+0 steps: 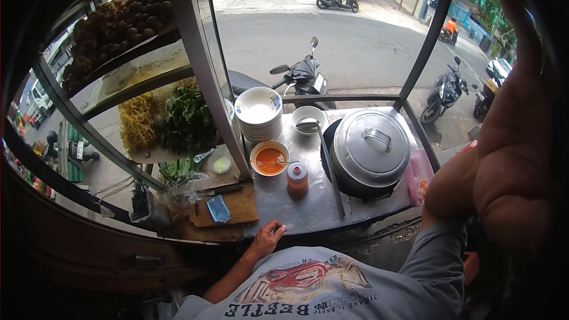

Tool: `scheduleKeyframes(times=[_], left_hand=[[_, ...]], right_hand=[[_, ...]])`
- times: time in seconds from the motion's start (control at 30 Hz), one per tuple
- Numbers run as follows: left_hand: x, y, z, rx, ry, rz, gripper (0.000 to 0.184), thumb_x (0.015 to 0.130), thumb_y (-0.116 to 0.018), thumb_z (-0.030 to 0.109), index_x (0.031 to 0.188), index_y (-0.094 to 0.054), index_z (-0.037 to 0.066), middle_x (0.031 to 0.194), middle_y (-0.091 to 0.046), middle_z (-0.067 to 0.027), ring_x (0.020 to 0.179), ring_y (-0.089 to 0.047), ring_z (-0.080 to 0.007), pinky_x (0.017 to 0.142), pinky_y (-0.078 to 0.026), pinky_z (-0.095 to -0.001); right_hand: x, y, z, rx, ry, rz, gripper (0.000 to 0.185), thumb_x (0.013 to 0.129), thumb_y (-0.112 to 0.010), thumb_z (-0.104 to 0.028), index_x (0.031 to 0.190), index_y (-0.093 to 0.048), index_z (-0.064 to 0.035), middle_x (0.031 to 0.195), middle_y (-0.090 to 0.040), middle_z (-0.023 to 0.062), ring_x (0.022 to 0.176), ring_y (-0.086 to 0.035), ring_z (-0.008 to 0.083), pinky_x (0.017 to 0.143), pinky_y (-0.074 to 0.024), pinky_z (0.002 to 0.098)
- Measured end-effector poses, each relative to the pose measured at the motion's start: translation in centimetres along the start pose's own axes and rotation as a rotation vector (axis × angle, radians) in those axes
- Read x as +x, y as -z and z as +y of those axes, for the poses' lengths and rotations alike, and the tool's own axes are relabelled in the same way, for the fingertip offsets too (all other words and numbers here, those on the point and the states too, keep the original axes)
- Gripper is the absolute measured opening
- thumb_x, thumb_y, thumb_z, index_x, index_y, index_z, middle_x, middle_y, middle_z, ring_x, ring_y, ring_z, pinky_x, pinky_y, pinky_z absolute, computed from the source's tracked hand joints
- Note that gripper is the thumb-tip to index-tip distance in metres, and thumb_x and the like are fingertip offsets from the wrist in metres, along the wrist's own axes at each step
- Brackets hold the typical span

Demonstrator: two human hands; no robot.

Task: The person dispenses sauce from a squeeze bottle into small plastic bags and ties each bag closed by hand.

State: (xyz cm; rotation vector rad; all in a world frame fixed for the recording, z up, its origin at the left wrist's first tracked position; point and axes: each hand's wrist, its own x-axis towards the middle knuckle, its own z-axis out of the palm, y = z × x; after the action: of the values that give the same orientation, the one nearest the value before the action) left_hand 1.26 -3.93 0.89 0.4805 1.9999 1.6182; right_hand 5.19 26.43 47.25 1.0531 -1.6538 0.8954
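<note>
My left hand (269, 237) is at the front edge of the metal counter (275, 201), right of the cutting board. Its fingers are curled in, and I see nothing in them. Very close to the camera, my right hand (512, 166) is raised on the right side; its palm looms large and its fingers run out of sight in the dark rim. Nearest the left hand are a wooden cutting board (237, 202) with a blue packet (219, 208) on it and a squeeze bottle (297, 180) of orange sauce. Behind the bottle sits a bowl of orange-red sauce (270, 160) with a spoon in it.
A large lidded pot (370, 148) stands right, with a long-handled ladle (308, 123) reaching across a white bowl (309, 114). Stacked bowls (258, 115) rise beside the glass case holding noodles (137, 120) and greens (188, 112). A pink container (419, 178) flanks the pot. Motorbikes are parked beyond.
</note>
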Motion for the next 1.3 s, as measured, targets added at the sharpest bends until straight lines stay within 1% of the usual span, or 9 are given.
scheduleKeyframes(times=[0.2, 0.27, 0.37, 0.4, 0.53, 1.03, 1.13, 1.23, 1.3], left_hand=[[0.1, -0.2, -0.4, -0.262, 0.058, -0.001, 0.022, 0.103, -0.060, 0.022, 0.103, -0.065, 0.001, 0.091, -0.065, -0.0009, 0.083, -0.054, -0.0083, 0.078, -0.045, -0.0257], [0.2, 0.0, -0.7, -0.411, 0.065, -0.026, 0.021, 0.103, -0.060, 0.023, 0.105, -0.065, 0.003, 0.096, -0.064, 0.0001, 0.087, -0.054, -0.0071, 0.082, -0.044, -0.0245], [0.2, 0.1, -0.3, -0.575, 0.051, -0.066, 0.020, 0.104, -0.061, 0.024, 0.109, -0.064, 0.005, 0.104, -0.063, 0.0002, 0.094, -0.053, -0.0059, 0.089, -0.043, -0.0237], [0.0, 0.3, 0.9, -0.589, 0.055, -0.067, 0.020, 0.105, -0.060, 0.025, 0.110, -0.065, 0.006, 0.103, -0.064, 0.0007, 0.094, -0.053, -0.0058, 0.089, -0.043, -0.0235], [0.5, 0.3, 0.1, -0.623, -0.009, -0.161, 0.020, 0.106, -0.058, 0.025, 0.111, -0.063, 0.006, 0.104, -0.063, 0.0019, 0.096, -0.054, -0.0060, 0.091, -0.043, -0.0239], [-0.6, -0.4, 1.0, -0.530, -0.026, -0.230, 0.022, 0.107, -0.056, 0.025, 0.112, -0.060, 0.003, 0.103, -0.058, 0.0026, 0.098, -0.052, -0.0054, 0.091, -0.043, -0.0228], [-0.6, -0.6, 0.7, -0.467, 0.032, -0.160, 0.023, 0.107, -0.056, 0.025, 0.111, -0.061, 0.004, 0.103, -0.060, 0.0018, 0.098, -0.054, -0.0057, 0.091, -0.046, -0.0246], [-0.6, -0.5, 0.3, -0.541, 0.171, -0.188, 0.023, 0.105, -0.058, 0.026, 0.111, -0.062, 0.005, 0.106, -0.062, 0.0000, 0.100, -0.059, -0.0077, 0.094, -0.051, -0.0283], [-1.0, 0.0, 1.7, -0.574, 0.300, -0.255, 0.023, 0.104, -0.060, 0.027, 0.111, -0.062, 0.005, 0.108, -0.064, -0.0019, 0.103, -0.063, -0.0110, 0.099, -0.053, -0.0311]], right_hand=[[-4.4, -2.9, 1.9, -0.063, -0.072, 0.200, 0.059, 0.094, -0.069, -0.047, 0.125, -0.053, 0.0000, 0.113, -0.065, 0.0180, 0.106, -0.065, 0.0270, 0.093, -0.0529, 0.0397], [-10.9, -6.2, 3.8, -0.083, -0.341, 0.165, 0.058, 0.094, -0.070, -0.047, 0.125, -0.053, 0.0000, 0.112, -0.066, 0.0178, 0.105, -0.065, 0.0268, 0.092, -0.0531, 0.0396], [-23.6, -13.4, 4.6, 0.254, -1.082, -0.224, 0.029, 0.095, -0.067, -0.009, 0.122, -0.060, 0.0003, 0.106, -0.068, 0.0106, 0.095, -0.066, 0.0178, 0.089, -0.0521, 0.0328], [-28.4, -15.7, 4.4, 0.290, -1.173, -0.376, 0.030, 0.096, -0.067, -0.011, 0.122, -0.060, 0.0009, 0.104, -0.068, 0.0101, 0.098, -0.066, 0.0175, 0.089, -0.0522, 0.0324], [-38.1, -20.5, 0.8, 0.562, -1.503, -0.371, 0.029, 0.098, -0.067, -0.014, 0.120, -0.060, 0.0022, 0.109, -0.067, 0.0107, 0.101, -0.066, 0.0181, 0.086, -0.0529, 0.0327], [-37.7, -20.4, 0.5, 0.396, -1.257, -0.506, 0.018, 0.090, -0.072, -0.011, 0.092, -0.059, 0.0005, 0.107, -0.059, 0.0121, 0.092, -0.061, 0.0208, 0.078, -0.0514, 0.0317], [-37.5, -20.5, 0.3, 0.355, -1.217, -0.494, 0.023, 0.091, -0.074, -0.017, 0.097, -0.059, 0.0002, 0.103, -0.059, 0.0107, 0.084, -0.059, 0.0180, 0.073, -0.0502, 0.0308], [-35.8, -19.9, -0.6, 0.336, -1.390, -0.522, 0.029, 0.093, -0.074, -0.022, 0.106, -0.060, 0.0001, 0.097, -0.059, 0.0081, 0.077, -0.055, 0.0143, 0.068, -0.0485, 0.0310], [-36.0, -19.4, -0.7, 0.500, -1.505, -0.578, 0.026, 0.100, -0.067, -0.015, 0.118, -0.057, 0.0000, 0.100, -0.065, 0.0056, 0.090, -0.060, 0.0102, 0.082, -0.0503, 0.0267]])
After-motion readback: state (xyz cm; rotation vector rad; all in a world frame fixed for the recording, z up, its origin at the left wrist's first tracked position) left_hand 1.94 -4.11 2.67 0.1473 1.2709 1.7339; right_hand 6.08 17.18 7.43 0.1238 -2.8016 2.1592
